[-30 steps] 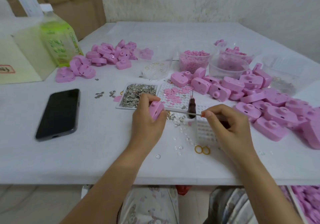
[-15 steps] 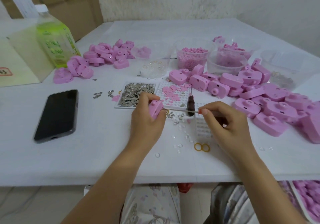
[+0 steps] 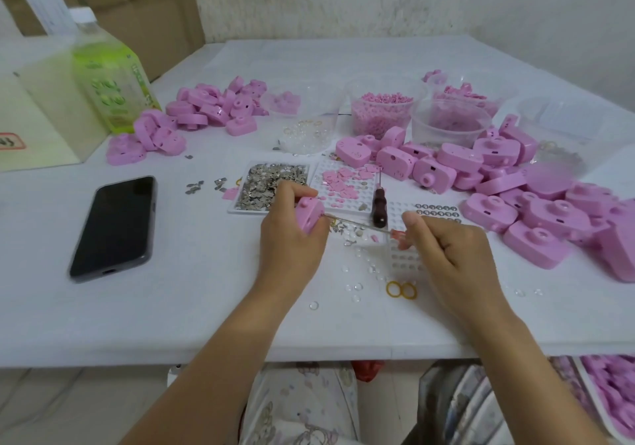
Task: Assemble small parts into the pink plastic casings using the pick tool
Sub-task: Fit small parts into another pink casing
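My left hand [image 3: 288, 238] grips a pink plastic casing [image 3: 309, 213] just above the table, near the tray of small metal parts [image 3: 271, 183]. My right hand [image 3: 450, 255] pinches a thin pick tool [image 3: 360, 225] by its orange handle. The metal shaft runs left and its tip meets the side of the held casing. A white grid tray with small pink pieces [image 3: 347, 186] lies just behind the hands. A second tool with a dark wooden handle [image 3: 379, 205] rests on the table between the trays.
A large heap of pink casings [image 3: 536, 200] fills the right side and a smaller heap [image 3: 206, 107] sits at the back left. Clear tubs [image 3: 381, 107] stand at the back. A black phone [image 3: 117, 224] lies left. Two yellow rings [image 3: 401, 289] and loose clear beads lie near the front edge.
Both hands stay together at the casing with the pick tip against it; only the camera view has shifted slightly.
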